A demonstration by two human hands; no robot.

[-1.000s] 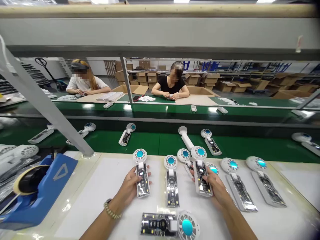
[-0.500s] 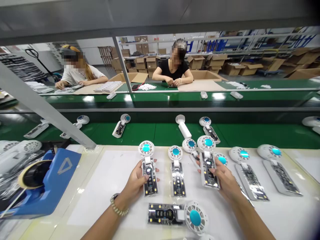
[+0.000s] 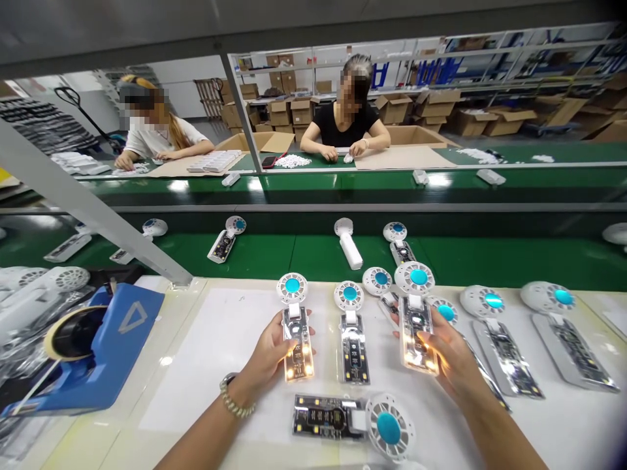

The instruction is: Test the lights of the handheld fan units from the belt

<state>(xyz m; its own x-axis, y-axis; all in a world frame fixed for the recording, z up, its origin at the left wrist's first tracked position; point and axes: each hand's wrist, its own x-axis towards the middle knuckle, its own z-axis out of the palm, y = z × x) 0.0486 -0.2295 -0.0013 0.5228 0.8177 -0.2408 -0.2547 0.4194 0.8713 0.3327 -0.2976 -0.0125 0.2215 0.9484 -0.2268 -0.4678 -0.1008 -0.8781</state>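
Observation:
My left hand (image 3: pixel 273 349) is closed round a small white handheld fan (image 3: pixel 298 326) with a blue disc in its round head and a clear handle over a circuit board. A matching fan (image 3: pixel 417 307) is in my right hand (image 3: pixel 448 352). Both thumbs press on the handles, and yellow lights glow at the lower ends of the two boards. Between my hands a third fan (image 3: pixel 353 349) lies on the white sheet, unlit. Nearer to me another fan (image 3: pixel 328 418) lies sideways, its head to the right. Partly behind the right-hand fan is one more fan (image 3: pixel 378 281).
Several fans, one of them (image 3: pixel 507 356), lie at the right. A blue tape dispenser (image 3: pixel 122 339) stands at the left beside bagged fans. Beyond the table edge a green conveyor (image 3: pixel 313 251) carries more fans. A slanted metal post (image 3: pixel 112 215) crosses the left; two people sit opposite.
The lights on both held fans have come on. Fans on the conveyor have shifted slightly left. The person opposite in black has moved their hands apart.

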